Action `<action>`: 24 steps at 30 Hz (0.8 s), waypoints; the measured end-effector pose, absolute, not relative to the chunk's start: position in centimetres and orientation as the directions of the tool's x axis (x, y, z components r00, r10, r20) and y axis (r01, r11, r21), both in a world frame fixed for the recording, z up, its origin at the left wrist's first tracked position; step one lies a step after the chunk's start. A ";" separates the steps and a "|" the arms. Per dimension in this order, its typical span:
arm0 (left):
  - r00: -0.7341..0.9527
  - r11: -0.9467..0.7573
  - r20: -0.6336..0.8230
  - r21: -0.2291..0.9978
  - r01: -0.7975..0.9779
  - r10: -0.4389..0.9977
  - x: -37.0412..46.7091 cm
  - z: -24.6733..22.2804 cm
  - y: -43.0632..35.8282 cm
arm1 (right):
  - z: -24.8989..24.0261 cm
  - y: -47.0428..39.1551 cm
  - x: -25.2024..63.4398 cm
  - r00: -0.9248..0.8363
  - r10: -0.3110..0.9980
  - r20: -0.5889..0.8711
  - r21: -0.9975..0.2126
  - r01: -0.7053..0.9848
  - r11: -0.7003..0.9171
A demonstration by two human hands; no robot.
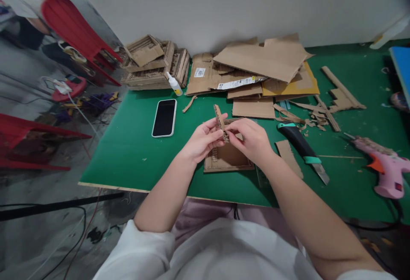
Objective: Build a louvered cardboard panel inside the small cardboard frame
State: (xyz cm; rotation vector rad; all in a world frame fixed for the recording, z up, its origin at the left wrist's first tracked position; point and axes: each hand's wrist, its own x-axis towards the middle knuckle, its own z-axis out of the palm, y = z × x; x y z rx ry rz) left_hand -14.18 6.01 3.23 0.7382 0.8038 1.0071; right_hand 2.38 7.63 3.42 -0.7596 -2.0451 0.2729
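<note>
Between the fingers of my left hand [205, 140] is a narrow corrugated cardboard strip [219, 116], tilted and raised above the table. My right hand [251, 138] pinches the strip's lower end with thumb and forefinger. Beneath both hands lies a shallow square cardboard tray [229, 170] with built-up edges, partly hidden by my hands. A short ridged piece stands inside its left side. Just right of my right wrist lies a loose cardboard piece [288, 158], and beyond it a utility knife [301, 147] with its blade out.
A white-framed phone [164, 118] and a glue bottle [174, 84] lie left of the hands. Behind are stacked cardboard frames [156, 67] and cardboard sheets [259, 60]. A pink glue gun [386, 164] rests at right, near paper scraps [315, 115]. A red chair [75, 28] and a person stand left.
</note>
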 end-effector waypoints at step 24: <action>0.265 0.326 -0.232 0.855 -0.403 0.936 -14.2 3.0 6.2 | 3.0 7.9 2.5 -0.426 0.580 0.695 -0.391 0.453 0.801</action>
